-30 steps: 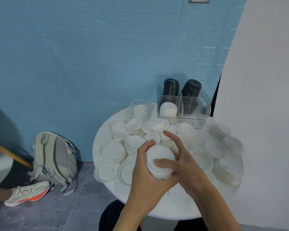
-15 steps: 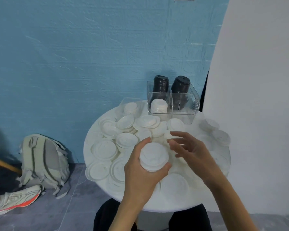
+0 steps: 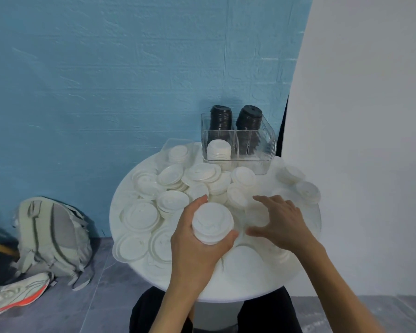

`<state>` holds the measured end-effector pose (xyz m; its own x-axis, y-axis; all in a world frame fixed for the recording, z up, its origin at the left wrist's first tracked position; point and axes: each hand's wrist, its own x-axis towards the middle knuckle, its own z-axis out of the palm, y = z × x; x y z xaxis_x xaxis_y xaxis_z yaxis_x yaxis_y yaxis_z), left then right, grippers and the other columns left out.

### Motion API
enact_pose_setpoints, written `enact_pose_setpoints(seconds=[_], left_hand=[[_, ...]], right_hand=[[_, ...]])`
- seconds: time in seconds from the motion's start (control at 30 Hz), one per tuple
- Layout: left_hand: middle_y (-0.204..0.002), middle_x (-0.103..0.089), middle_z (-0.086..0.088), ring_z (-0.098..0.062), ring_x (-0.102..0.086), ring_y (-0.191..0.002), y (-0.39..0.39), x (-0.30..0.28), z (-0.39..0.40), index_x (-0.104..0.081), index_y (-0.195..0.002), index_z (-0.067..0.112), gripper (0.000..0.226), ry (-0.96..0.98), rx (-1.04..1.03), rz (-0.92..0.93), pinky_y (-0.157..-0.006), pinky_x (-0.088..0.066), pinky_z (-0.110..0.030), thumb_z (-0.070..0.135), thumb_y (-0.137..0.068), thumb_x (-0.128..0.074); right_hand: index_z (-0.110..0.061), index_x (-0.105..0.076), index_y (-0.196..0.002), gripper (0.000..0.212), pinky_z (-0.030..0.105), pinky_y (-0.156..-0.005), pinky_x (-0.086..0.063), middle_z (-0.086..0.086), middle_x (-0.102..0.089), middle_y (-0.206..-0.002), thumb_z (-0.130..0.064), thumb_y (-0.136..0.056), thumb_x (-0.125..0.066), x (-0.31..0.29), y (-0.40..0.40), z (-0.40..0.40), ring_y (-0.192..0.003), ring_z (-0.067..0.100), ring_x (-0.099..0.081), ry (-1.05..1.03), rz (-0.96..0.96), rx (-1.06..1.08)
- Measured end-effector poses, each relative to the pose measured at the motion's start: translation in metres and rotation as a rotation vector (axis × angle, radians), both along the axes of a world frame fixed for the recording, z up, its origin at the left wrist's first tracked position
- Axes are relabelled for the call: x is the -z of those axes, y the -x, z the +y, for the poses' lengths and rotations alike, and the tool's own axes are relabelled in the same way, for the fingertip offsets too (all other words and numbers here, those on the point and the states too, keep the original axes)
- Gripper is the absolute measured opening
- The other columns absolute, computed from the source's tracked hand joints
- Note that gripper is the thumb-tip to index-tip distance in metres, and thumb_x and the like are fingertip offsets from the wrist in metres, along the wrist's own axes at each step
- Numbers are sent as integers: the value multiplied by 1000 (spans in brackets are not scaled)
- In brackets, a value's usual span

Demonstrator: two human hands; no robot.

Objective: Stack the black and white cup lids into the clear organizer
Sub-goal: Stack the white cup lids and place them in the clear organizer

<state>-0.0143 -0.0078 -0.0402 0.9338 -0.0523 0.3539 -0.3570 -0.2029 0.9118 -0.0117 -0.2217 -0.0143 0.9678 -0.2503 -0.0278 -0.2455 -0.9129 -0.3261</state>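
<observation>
My left hand [image 3: 197, 246] grips a short stack of white lids [image 3: 212, 222] above the front of the round white table [image 3: 250, 282]. To its right, my right hand [image 3: 279, 221] reaches down over loose white lids [image 3: 257, 215] with fingers spread and thumb out; blur hides whether it holds one. Several more white lids [image 3: 171, 200] lie scattered across the table. The clear organizer [image 3: 262, 145] stands at the table's back. It holds two tall black lid stacks [image 3: 221, 118] in its rear compartments and a shorter white lid stack [image 3: 219, 150] in the front left one.
A blue wall rises behind the table and a white panel [image 3: 370, 140] closes off the right side. On the grey floor at the left lie a grey backpack [image 3: 51, 236] and a white and orange shoe [image 3: 15, 294]. A clear tray [image 3: 175, 143] sits left of the organizer.
My right hand has left the stack held in my left hand and moved right and down onto the loose lids. The left hand keeps hold of its stack.
</observation>
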Motion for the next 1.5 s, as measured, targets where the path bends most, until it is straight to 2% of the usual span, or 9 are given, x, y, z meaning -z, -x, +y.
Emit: enact_pose_setpoints(seconds=[0.23,0.43,0.57,0.73,0.83,0.97,1.1,1.33,1.5], left_hand=[[-127,-59,33,12,-52,-121,-4,-3,1,-56,-134,39,87,-7,12,24,-98,-42,-13,32,-59,-99],[-127,-58,36,14,-50,-120,-8,-3,0,-55,-134,42,86,-17,11,34,-96,-41,-11,36,-60,-98],[-128,-59,33,12,-51,-121,-8,-3,1,-55,-134,41,86,-16,9,38,-97,-41,-10,35,-60,-98],[-127,-56,40,13,-50,-121,-7,-4,1,-54,-133,44,86,-5,12,40,-97,-41,-10,36,-60,-98],[-127,-54,43,15,-50,-122,-6,-6,1,-54,-132,45,85,-6,10,29,-96,-40,-5,37,-60,-98],[-123,-56,41,12,-53,-117,-5,-8,-1,-50,-132,49,88,4,13,31,-91,-43,-5,40,-58,-98],[-119,-63,34,7,-61,-111,-3,-12,-2,-48,-132,51,91,43,9,43,-86,-52,-14,38,-58,-98],[-119,-56,48,16,-58,-111,0,-18,3,-47,-136,47,92,89,-1,5,-82,-46,-4,16,-64,-96],[-125,-60,36,8,-58,-119,-3,-16,7,-55,-124,48,76,57,1,-14,-91,-47,-10,26,-64,-96]], right_hand=[[-43,-33,-152,94,41,-106,-29,1,-46,-148,-67,-72,-76,-1,-6,-1,-130,28,-39,1,6,18],[-48,-40,-146,89,44,-106,-37,-3,-44,-126,-58,-69,-84,-15,-5,-2,-123,25,-39,-169,-125,9],[-46,-49,-136,80,36,-98,-43,-3,-47,-124,-60,-66,-86,-12,-8,2,-115,19,-43,-220,-143,-13],[-52,-50,-126,77,23,-72,-53,-10,-58,-115,-76,-59,-80,-30,-1,19,-94,10,-64,-653,-341,-52],[-53,-56,-127,70,29,-76,-56,-2,-64,-115,-71,-61,-73,-39,3,35,-96,16,-70,-915,-409,-126],[-25,-60,-125,64,35,-83,-56,7,-67,-113,-53,-69,-75,-37,2,56,-97,19,-70,-1222,-509,-211],[-10,-52,-121,64,25,-78,-55,-6,-72,-98,-41,-70,-76,-27,5,76,-92,10,-69,-1232,-558,-256],[-19,-60,-123,63,27,-85,-57,0,-73,-114,-36,-67,-83,-14,9,86,-107,19,-70,-1251,-412,-283],[-20,-62,-127,58,29,-87,-56,-1,-71,-117,-40,-73,-73,-14,12,86,-109,18,-69,-1282,-324,-280]])
